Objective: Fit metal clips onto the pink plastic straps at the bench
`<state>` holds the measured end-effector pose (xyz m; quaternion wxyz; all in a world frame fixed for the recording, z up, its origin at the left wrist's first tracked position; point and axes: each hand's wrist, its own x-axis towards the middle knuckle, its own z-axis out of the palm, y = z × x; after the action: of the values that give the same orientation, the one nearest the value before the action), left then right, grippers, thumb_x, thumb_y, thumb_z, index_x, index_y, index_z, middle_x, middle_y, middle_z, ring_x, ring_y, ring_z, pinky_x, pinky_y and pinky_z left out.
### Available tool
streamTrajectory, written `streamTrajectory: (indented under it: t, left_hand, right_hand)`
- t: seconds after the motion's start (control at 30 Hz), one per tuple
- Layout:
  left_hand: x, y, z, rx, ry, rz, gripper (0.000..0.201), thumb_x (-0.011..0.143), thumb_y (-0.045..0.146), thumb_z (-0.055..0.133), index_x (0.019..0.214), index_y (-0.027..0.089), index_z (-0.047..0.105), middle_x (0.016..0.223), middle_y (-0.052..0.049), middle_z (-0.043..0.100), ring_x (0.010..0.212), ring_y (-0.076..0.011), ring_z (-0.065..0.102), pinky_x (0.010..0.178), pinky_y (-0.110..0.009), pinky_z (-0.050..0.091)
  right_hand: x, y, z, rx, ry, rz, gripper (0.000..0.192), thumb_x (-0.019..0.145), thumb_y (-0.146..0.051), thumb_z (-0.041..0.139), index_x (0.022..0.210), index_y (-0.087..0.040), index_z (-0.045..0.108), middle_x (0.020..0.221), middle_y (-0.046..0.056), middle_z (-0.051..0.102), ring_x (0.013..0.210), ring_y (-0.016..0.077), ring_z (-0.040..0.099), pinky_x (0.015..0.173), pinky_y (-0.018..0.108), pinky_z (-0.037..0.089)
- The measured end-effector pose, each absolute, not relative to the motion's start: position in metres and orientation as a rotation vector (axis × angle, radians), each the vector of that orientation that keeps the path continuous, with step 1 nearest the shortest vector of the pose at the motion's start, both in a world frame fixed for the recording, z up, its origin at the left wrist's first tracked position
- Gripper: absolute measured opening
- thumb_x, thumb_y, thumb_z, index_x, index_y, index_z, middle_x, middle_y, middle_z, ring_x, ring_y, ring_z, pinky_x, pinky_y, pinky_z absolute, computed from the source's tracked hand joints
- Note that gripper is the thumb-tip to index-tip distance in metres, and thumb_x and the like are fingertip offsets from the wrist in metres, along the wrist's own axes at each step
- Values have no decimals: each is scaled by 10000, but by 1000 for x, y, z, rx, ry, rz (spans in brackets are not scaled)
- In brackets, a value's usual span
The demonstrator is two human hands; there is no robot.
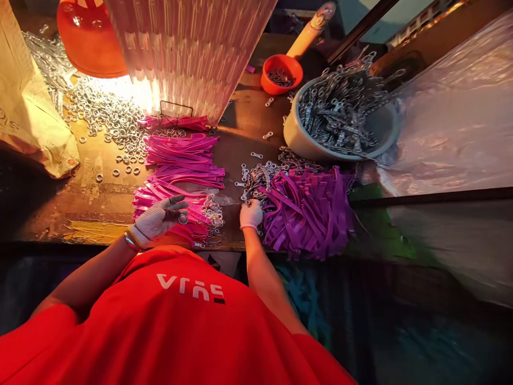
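Note:
My left hand, in a white glove with dark fingertips, is over a stack of pink straps. Its fingers are closed around a small metal ring. Silver metal fittings lie at the right ends of those straps. My right hand, also gloved, has its fingers curled at the edge of a heap of metal clips; whatever is in them is hidden. Just right of it lies a large pile of purple straps.
Loose metal rings spread under an orange lamp. A grey bucket full of metal clips and a small orange bowl stand at the back right. A corrugated plastic sheet rises behind the straps. Yellow strips lie front left.

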<state>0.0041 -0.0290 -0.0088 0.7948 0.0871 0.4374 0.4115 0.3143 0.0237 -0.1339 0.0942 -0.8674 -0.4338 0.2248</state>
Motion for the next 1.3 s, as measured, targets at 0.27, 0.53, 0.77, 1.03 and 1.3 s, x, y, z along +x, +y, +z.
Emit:
streamTrajectory:
  t: [0.27, 0.53, 0.77, 1.03, 1.3]
  left_hand:
    - [6, -26, -1, 281, 855, 1041, 499, 702, -2, 798, 1156, 145, 649, 1002, -63, 694, 798, -146, 684, 753, -303, 591]
    - [18, -29, -1, 676, 981, 1016, 632, 673, 145, 868, 1255, 148, 623, 976, -42, 690, 832, -125, 653, 739, -237, 533]
    - [14, -46, -7, 776, 1065, 863, 485, 772, 299, 783, 1186, 122, 601, 642, 44, 585, 510, -80, 465, 476, -209, 339]
    - [24, -48, -23, 401, 1152, 736, 371, 716, 177, 744, 1052, 165, 588, 573, 66, 516, 412, -63, 389, 420, -192, 259]
    - [50, -16, -35, 712, 1173, 656, 220, 823, 206, 694, 1036, 160, 660, 684, 5, 596, 486, -96, 439, 463, -223, 307]
  right_hand:
    - [242, -30, -47, -1662, -1224, 1266, 328, 925, -412, 549, 1144, -196, 664, 972, 31, 711, 734, 145, 609, 716, 279, 512]
    - [169, -53, -5, -1493, -1257, 1201, 366, 868, -367, 630, 1195, -206, 666, 1036, 23, 722, 897, 165, 648, 856, 299, 537]
    - [168, -62, -11, -1668, -1893, 853, 379, 928, -187, 455, 1249, -146, 651, 1133, 125, 736, 1032, 227, 669, 929, 346, 502]
    - [162, -71, -12, -2007, -2320, 583, 310, 991, -281, 434, 929, -150, 708, 822, 131, 748, 724, 231, 666, 677, 310, 408]
    - [183, -75, -41, -1809, -1405, 1282, 428, 1009, -520, 390, 1022, -202, 676, 849, 30, 718, 754, 185, 603, 700, 279, 452]
